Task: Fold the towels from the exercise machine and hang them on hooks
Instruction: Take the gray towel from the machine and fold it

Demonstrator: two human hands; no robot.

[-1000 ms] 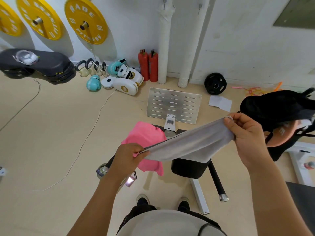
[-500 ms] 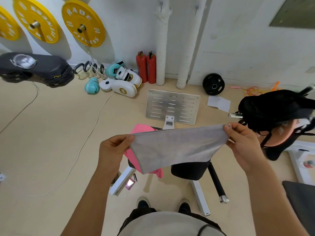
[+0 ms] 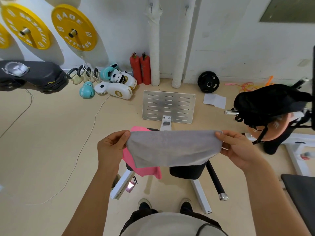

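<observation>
A grey towel (image 3: 172, 148) is stretched flat in front of me, held by its two upper corners. My left hand (image 3: 111, 149) pinches the left corner and my right hand (image 3: 238, 148) pinches the right corner. Behind it a pink towel (image 3: 144, 169) drapes over the black seat pad (image 3: 187, 172) of the exercise machine. High on the white wall are two hooks, one (image 3: 151, 5) with a white cloth hanging under it and one (image 3: 187, 7) bare.
The machine's metal footplate (image 3: 168, 106) lies on the floor beyond the seat. A black bag (image 3: 269, 103) hangs at the right. Two red extinguishers (image 3: 140, 69), boxing gloves (image 3: 87, 89), a black weight plate (image 3: 208, 82) and yellow wall plates (image 3: 74, 28) line the far wall.
The grey towel went from a slack, bunched strip to a flat spread sheet. My left hand rose to the level of my right hand, and both moved a little closer to me.
</observation>
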